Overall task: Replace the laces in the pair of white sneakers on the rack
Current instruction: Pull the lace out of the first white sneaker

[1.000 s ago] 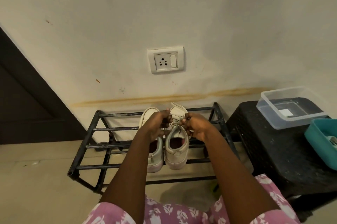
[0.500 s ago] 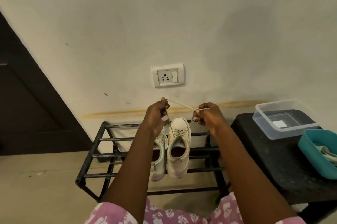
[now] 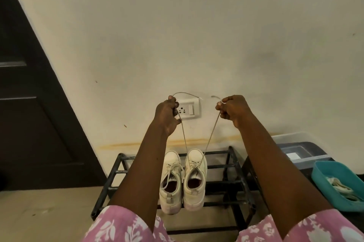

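Two white sneakers stand side by side on the black metal rack (image 3: pixel 232 167), toes toward the wall. The left sneaker (image 3: pixel 171 180) is still tied. From the right sneaker (image 3: pixel 195 178) a pale lace (image 3: pixel 211 135) runs up in a V to both raised hands. My left hand (image 3: pixel 167 111) pinches one end in front of the wall socket. My right hand (image 3: pixel 232 109) pinches the other end, level with the left, well above the shoes. Short lace tips stick out above both fists.
A white wall socket (image 3: pixel 188 109) sits on the wall behind the left hand. At the right, a black stool (image 3: pixel 307 151) carries a clear plastic box (image 3: pixel 291 139) and a teal tray (image 3: pixel 325 178) holding pale laces. A dark door (image 3: pixel 29 113) stands at the left.
Both hands have risen from the right sneaker's tongue and spread apart, drawing the undone lace out taut and long. The view has tilted so the shoes sit lower.
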